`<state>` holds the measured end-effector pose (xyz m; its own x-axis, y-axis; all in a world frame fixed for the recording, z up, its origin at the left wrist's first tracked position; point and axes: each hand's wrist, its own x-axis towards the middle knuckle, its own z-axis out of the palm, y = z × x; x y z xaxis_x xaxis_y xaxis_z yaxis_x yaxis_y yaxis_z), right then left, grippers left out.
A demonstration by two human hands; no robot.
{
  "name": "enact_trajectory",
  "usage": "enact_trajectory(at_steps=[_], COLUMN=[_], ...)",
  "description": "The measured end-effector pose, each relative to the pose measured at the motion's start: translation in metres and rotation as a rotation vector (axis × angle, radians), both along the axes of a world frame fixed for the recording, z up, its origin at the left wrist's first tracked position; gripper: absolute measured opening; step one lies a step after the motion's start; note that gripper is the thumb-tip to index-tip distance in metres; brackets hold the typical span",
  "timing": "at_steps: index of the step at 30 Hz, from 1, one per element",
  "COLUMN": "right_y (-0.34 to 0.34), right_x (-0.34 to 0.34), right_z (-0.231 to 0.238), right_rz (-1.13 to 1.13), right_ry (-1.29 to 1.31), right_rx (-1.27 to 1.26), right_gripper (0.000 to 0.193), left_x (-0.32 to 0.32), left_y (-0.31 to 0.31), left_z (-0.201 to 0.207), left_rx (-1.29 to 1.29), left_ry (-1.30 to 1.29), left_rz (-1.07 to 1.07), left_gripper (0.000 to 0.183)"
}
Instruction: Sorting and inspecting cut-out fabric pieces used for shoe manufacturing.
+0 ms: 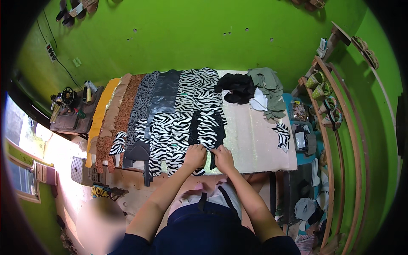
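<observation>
Near the front edge of the table, my left hand [195, 156] and my right hand [223, 158] are close together with fingers closed. They pinch the near edge of a zebra-print fabric piece [207, 132], which lies over dark fabric [219, 137]. To its left, several more zebra-print pieces [176, 131] overlap in rows. Beyond them run rows of dark grey [163, 95], grey patterned [143, 95], brown spotted [129, 100], tan [114, 108] and yellow [102, 108] pieces. My fingertips hide part of the edge they grip.
At the back right lie heaped black fabric [235, 88] and grey-green fabric [267, 87]. A zebra-print scrap [282, 136] rests on the pale table covering [255, 144]. A sewing machine [68, 100] stands left. Wooden racks [329, 85] with sandals line the right. A blurred person [101, 225] is lower left.
</observation>
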<state>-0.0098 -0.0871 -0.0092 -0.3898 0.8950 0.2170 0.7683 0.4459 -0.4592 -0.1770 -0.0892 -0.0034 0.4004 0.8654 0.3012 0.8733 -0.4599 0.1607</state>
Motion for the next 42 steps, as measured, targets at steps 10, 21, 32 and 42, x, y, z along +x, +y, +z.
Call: enact_trajectory(at_steps=[10, 21, 32, 42], right_y=[0.096, 0.249, 0.292, 0.306], right_x=[0.073, 0.103, 0.103, 0.148], right_z=[0.013, 0.042, 0.040, 0.096], right_rz=[-0.189, -0.327, -0.186, 0.142], right_ry=[0.113, 0.201, 0.120, 1.178], right_rx=[-0.064, 0.144, 0.203, -0.967], right_gripper=[0.018, 0.033, 0.017, 0.010], left_x=[0.062, 0.130, 0.162, 0.157], left_y=[0.076, 0.184, 0.211, 0.213], left_z=[0.013, 0.025, 0.034, 0.083], left_rx=[-0.093, -0.106, -0.338, 0.040], left_ry=[-0.149, -0.263, -0.637, -0.687], left_rz=[0.078, 0.208, 0.485, 0.431], left_gripper=[0.010, 0.014, 0.018, 0.062])
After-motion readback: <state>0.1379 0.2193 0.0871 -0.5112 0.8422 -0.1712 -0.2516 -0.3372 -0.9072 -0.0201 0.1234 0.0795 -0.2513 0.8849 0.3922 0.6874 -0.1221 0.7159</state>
